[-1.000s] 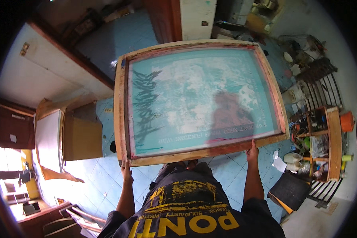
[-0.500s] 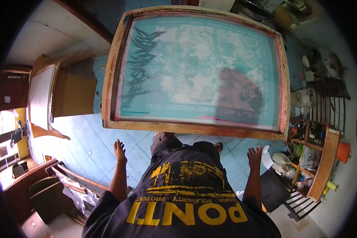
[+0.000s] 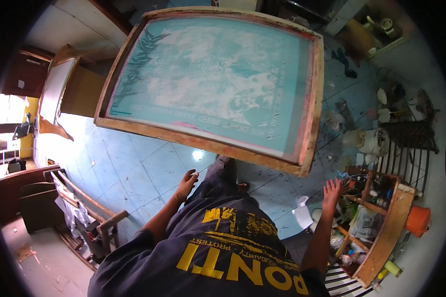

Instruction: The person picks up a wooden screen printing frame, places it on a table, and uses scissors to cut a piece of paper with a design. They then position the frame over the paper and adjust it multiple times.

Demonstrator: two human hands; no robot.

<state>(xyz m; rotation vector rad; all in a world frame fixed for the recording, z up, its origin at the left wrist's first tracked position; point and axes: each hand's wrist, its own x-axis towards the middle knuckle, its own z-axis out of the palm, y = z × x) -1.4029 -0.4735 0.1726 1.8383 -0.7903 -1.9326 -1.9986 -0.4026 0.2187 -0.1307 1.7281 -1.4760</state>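
Basically, the teal-and-white mesh screen in a rectangular wooden frame [image 3: 213, 81] sat on the far side of both hands, prob. held up by sth hidden beneath, as neither hand bore it. L hand [image 3: 188, 180]: empty, grip half-curled, fingers apart. R hand [image 3: 332, 193]: empty, grip spread wide, near the frame's near right corner, not touching. Count: 1 screen, 2 hands, 1 orange round bucket [image 3: 418, 221] beside 1 brown wooden shelf unit [image 3: 389, 237], both at right.

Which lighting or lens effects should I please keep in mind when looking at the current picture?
Head view: the window at far left is blown out to white; head view: a small glare spot shines on the blue tiled floor; head view: fisheye distortion bows the far edge of the wooden frame, and the picture's corners go black.
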